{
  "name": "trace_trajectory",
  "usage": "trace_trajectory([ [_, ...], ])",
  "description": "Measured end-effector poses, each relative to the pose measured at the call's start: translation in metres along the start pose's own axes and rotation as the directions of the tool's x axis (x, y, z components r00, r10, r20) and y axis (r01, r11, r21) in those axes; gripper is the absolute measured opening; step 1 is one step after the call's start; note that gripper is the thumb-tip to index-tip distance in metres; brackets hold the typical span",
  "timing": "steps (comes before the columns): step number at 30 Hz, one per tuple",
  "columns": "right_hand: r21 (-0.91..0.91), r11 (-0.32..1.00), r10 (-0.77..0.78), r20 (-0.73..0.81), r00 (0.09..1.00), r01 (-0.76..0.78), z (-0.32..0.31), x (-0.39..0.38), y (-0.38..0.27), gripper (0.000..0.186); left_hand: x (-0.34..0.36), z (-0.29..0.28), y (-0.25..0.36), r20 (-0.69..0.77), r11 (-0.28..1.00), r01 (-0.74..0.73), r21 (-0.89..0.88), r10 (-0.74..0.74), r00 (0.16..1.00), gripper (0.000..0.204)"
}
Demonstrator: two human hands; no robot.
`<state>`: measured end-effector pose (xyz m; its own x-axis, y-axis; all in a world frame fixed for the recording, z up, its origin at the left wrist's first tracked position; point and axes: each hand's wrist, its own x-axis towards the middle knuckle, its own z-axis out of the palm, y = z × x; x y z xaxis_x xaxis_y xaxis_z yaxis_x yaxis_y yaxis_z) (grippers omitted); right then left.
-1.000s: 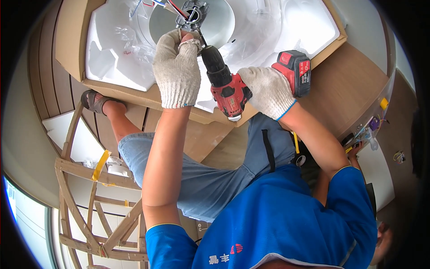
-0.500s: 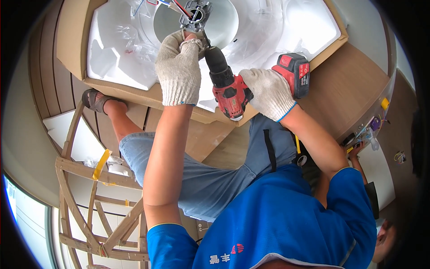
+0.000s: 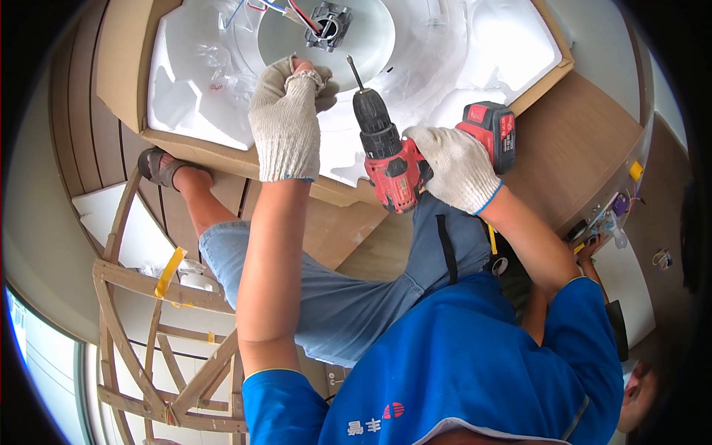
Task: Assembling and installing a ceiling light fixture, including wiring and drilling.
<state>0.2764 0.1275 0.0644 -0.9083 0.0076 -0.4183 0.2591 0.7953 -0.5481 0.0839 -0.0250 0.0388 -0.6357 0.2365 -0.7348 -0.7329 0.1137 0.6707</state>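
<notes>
My right hand, in a white knit glove with a blue edge, is wrapped round the grip of a red and black cordless drill. Its long thin driver bit points up and away, with the tip clear of everything. My left hand, gloved likewise with one fingertip bare, has its fingers curled together; whatever they pinch is hidden. Just beyond both hands is a grey metal bracket on a round pale dish. Red, white and blue wires come out of the bracket's round hole.
The dish sits among white foam and clear plastic in a cardboard box. A wooden frame with yellow tape stands at lower left. Another person's hand is at the right, near small tools and parts on a shelf.
The drill has drawn back toward me and slightly right, its bit coming away from the bracket. My left hand has also pulled back from the bracket, downward and left.
</notes>
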Motion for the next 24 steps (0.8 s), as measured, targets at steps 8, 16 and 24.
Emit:
trace_trajectory([
  [8, 0.349, 0.936, -0.077, 0.07, 0.995, 0.048, -0.004, -0.005, -0.029, 0.059, -0.045, -0.037, -0.009, 0.533, 0.896, 0.312, -0.317, -0.104, 0.84, 0.023],
  [16, 0.396, 0.918, -0.115, 0.265, 0.958, 0.001, 0.01, 0.016, -0.053, 0.062, -0.061, -0.044, -0.011, 0.38, 0.883, 0.196, -0.426, -0.022, 0.925, 0.013],
  [24, 0.615, 0.745, 0.366, -0.055, 0.929, -0.257, -0.035, 0.072, -0.046, 0.027, -0.076, -0.051, 0.013, 0.233, 0.869, 0.187, -0.458, -0.086, 0.969, 0.014],
])
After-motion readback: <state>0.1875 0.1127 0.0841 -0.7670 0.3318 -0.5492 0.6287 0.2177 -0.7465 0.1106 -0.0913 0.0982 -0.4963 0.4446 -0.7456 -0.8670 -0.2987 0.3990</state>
